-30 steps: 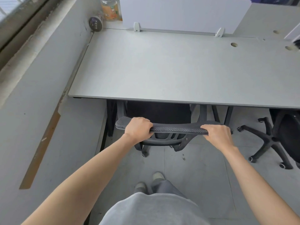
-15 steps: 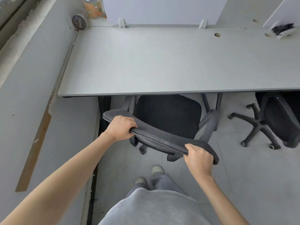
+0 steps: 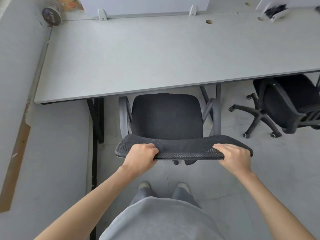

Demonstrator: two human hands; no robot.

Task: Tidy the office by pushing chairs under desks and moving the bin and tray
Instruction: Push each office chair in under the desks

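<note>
A black mesh office chair [image 3: 167,116] stands in front of the grey desk [image 3: 155,54], its seat mostly out from under the desk edge and its grey armrests on either side. My left hand [image 3: 140,155] grips the left part of the backrest's top rim [image 3: 183,149]. My right hand [image 3: 232,157] grips the right part of the same rim. The chair's base is hidden beneath the seat.
A second black chair [image 3: 285,108] sits partly under the desk at the right, its wheeled base showing. A grey wall [image 3: 15,101] runs along the left. A divider panel [image 3: 143,4], a round tin [image 3: 52,16] and a white item [image 3: 277,12] stand at the desk's back.
The chair has come back out from under the desk and swung square to it; the seat, hidden a second ago, is now mostly in view. Both hands stay on the backrest.
</note>
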